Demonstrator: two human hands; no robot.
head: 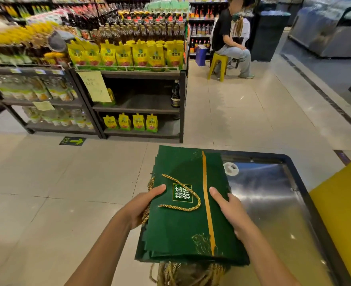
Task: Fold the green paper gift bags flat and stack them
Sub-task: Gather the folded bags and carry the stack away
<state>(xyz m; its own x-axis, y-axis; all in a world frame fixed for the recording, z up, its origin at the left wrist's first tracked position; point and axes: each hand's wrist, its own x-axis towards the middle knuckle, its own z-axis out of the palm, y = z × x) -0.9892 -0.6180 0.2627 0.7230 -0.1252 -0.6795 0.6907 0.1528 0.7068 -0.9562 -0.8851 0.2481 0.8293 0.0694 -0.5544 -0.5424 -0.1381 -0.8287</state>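
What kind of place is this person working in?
Most likely a grocery shop or supermarket. Open shelving holds rows of yellow pouches and bottled sauces, and a green arrow sticker marks the tiled floor.

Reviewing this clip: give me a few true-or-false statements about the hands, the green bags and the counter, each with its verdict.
1. Both hands grip the stack of green bags, left hand and right hand on opposite edges. True.
2. The top bag stands open and upright. False: it lies folded flat.
3. A gold cord handle lies across the top bag. True.
4. The stack sits on the floor. False: it is at the edge of a metal counter.
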